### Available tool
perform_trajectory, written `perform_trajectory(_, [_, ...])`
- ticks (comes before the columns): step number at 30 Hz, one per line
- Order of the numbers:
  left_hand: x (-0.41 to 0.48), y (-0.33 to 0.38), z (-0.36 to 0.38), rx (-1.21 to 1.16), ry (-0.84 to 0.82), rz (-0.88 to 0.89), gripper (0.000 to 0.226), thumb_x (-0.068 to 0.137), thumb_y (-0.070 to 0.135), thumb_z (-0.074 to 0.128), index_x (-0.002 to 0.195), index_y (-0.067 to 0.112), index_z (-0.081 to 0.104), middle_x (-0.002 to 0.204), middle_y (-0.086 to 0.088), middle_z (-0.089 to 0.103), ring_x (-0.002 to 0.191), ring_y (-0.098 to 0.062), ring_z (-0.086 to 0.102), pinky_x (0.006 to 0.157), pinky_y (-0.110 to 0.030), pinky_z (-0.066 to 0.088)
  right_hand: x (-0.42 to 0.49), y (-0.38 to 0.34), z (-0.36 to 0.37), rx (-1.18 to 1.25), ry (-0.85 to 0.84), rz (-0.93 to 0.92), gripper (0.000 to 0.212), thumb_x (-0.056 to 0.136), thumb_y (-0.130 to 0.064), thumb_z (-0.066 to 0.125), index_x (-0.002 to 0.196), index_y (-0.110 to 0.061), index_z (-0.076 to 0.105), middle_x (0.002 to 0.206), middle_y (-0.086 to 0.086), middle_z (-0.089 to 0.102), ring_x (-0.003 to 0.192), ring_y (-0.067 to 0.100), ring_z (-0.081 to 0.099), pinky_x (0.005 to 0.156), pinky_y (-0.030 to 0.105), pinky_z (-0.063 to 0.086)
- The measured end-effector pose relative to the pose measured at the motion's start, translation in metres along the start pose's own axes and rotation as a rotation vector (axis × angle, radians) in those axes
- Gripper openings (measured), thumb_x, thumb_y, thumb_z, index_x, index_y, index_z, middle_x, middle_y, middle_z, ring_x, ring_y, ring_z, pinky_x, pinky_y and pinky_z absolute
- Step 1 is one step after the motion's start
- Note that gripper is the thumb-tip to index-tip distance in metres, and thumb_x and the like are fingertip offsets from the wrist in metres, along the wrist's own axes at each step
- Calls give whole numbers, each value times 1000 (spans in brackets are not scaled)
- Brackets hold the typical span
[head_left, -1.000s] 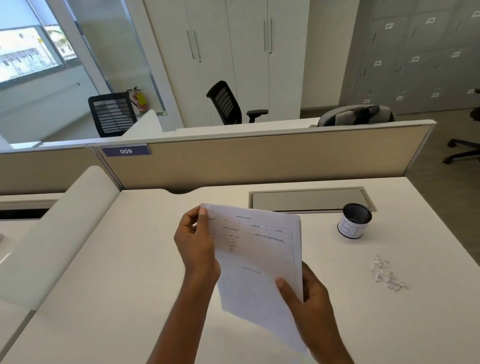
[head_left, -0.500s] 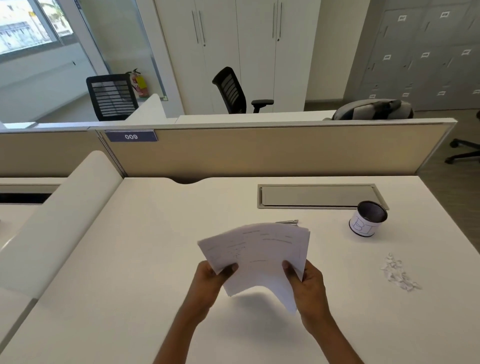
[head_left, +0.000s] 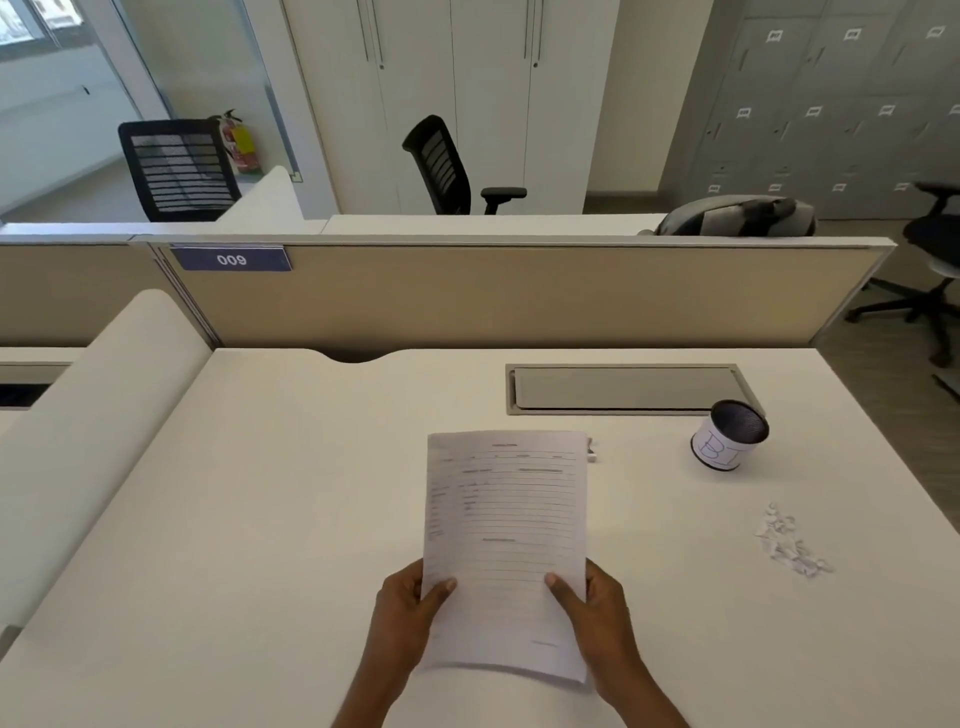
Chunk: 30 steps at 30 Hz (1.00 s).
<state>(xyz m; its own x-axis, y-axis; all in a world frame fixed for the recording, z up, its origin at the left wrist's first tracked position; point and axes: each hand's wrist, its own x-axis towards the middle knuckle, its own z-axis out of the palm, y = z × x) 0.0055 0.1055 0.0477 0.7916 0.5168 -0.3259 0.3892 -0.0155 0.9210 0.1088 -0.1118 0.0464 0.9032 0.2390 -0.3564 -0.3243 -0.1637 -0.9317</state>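
— Holding what, down at the near edge of the desk (head_left: 260, 519)?

— You hold a thin stack of printed sheets (head_left: 504, 530) by its lower corners. Your left hand (head_left: 402, 618) pinches the left edge, thumb on top and fingers curled underneath. Your right hand (head_left: 597, 618) pinches the right edge the same way. The lined form faces up at you, long side running away from you, in the middle of the white top. Whether its far edge touches the surface cannot be told.

— And just past the paper?

— A small white object (head_left: 590, 451) peeks out at the stack's far right corner, too hidden to name. To your right, well apart from the sheets, a scatter of torn paper scraps (head_left: 789, 545) lies on the desk. Beyond them stands a dark mesh cup (head_left: 730, 436) wrapped in white paper with blue lettering. Just behind the cup, a closed grey cable hatch (head_left: 623, 387) is set flush into the top.

— Farther back?

— A beige partition (head_left: 519, 296) closes off the desk, with a blue "009" plate (head_left: 231, 258) at its left end. A grey bag (head_left: 737, 215) shows over its top on the right. Past it are two black office chairs (head_left: 176, 169), a fire extinguisher (head_left: 236, 140) by the glass wall, white cupboards (head_left: 467, 78) and grey lockers (head_left: 831, 104).
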Motion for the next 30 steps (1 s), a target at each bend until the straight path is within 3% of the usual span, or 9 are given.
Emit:
perform_trajectory(3, [4, -7, -14, -45, 64, -59, 20, 99, 9, 74, 108, 26, 80, 96, 4, 86, 88, -18, 83, 79, -38, 67, 4, 1, 21, -19, -33, 8, 17, 97, -12, 72, 111, -20, 76, 104, -7, 82, 96, 13, 78, 88, 34, 63])
perform_trajectory(12, [20, -39, -48, -27, 189, -244, 14, 97, 6, 75, 103, 18, 81, 91, 4, 86, 93, -23, 82, 85, -45, 67, 30, 14, 76, -80, -121, 210, 18, 93, -9, 74, 108, -18, 76, 103, -2, 82, 94, 16, 78, 88, 34, 64])
perform_trajectory(15, [29, -44, -52, 12, 206, -256, 13, 96, 6, 75, 101, 17, 80, 92, 5, 84, 95, -23, 80, 80, -38, 65, 30, 18, 82, -98, -90, 270, 10, 92, -21, 75, 101, -16, 76, 97, -3, 81, 91, 14, 76, 85, 32, 62])
perform_trajectory(18, [37, -45, -56, 24, 219, -274, 15, 96, 6, 76, 95, 21, 78, 91, 7, 83, 93, -22, 80, 79, -38, 63, 35, 26, 81, -118, -27, 312, 25, 84, -33, 73, 88, -8, 72, 84, 3, 78, 78, 20, 71, 77, 37, 58])
perform_trajectory(20, [43, -46, -58, 53, 241, -289, 11, 97, 11, 74, 91, 20, 78, 88, 4, 82, 90, -25, 79, 80, -41, 63, 37, 27, 80, -120, 16, 319, 8, 87, -17, 70, 86, -13, 77, 85, -2, 81, 85, 24, 76, 84, 44, 63])
perform_trajectory(22, [49, -47, -60, 80, 281, -306, 16, 99, 13, 68, 85, 17, 76, 82, 0, 80, 82, -28, 74, 71, -37, 56, 39, 28, 81, -123, 25, 311, 19, 88, -4, 67, 88, -17, 80, 87, -3, 82, 90, 24, 78, 88, 46, 63])
perform_trajectory(25, [59, -39, -59, 103, 353, -314, 20, 97, 8, 61, 79, 13, 70, 75, -7, 72, 67, -25, 59, 60, -32, 42, 48, 27, 88, -102, 51, 313, 22, 88, -1, 69, 91, -19, 81, 88, -2, 82, 91, 24, 78, 90, 45, 63])
perform_trajectory(28, [76, -22, -61, 90, 390, -283, 13, 95, 6, 64, 94, 16, 71, 84, -4, 74, 74, -21, 65, 59, -27, 45, 67, 18, 100, -85, 151, 317, 18, 84, -1, 74, 90, -17, 79, 85, 1, 81, 89, 26, 77, 88, 44, 64])
perform_trajectory(30, [92, -12, -63, 63, 416, -265, 18, 94, 6, 67, 107, 18, 70, 93, -1, 75, 85, -24, 70, 66, -30, 50, 86, 6, 108, -101, 213, 302, 17, 81, -1, 79, 89, -15, 75, 83, 4, 79, 85, 25, 75, 85, 39, 63])
